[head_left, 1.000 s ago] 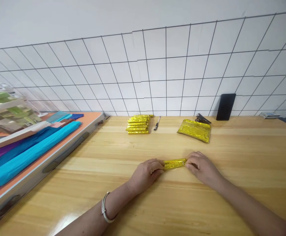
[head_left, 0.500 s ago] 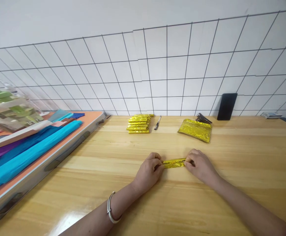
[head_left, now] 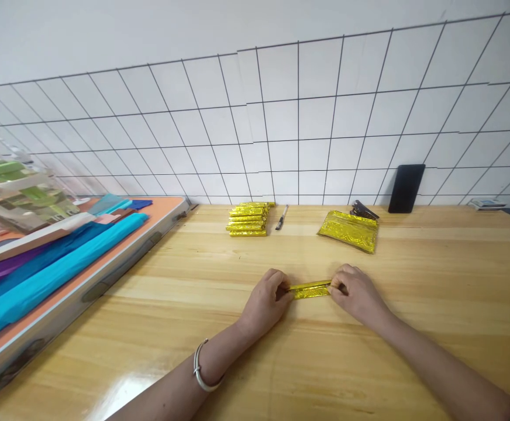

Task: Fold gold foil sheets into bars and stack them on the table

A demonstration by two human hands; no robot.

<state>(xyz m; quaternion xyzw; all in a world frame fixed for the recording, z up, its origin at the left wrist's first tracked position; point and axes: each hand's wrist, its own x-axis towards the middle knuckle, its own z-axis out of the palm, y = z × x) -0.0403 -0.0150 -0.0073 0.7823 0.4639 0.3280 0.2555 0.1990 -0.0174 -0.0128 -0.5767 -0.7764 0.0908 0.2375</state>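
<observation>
A narrow folded strip of gold foil [head_left: 311, 289] lies across the middle of the wooden table, between my two hands. My left hand [head_left: 269, 298], with a silver bangle on its wrist, pinches the strip's left end. At the right end, the thumb and fingers of my right hand [head_left: 355, 292] are closed on the foil. Behind them is a stack of several rolled gold pieces [head_left: 247, 220]. A flat pile of gold foil sheets [head_left: 349, 231] rests farther right.
A pen [head_left: 282, 217] lies beside the stack, and a black clip [head_left: 364, 209] touches the foil pile. A black phone [head_left: 406, 188] leans on the tiled wall. At left, an orange-topped surface [head_left: 167, 206] holds blue rolls [head_left: 106, 248] and a clear green-lidded container [head_left: 27, 193].
The fingers of my left hand have shifted slightly on the strip's left end, and the strip looks a little narrower. The camera view has moved slightly.
</observation>
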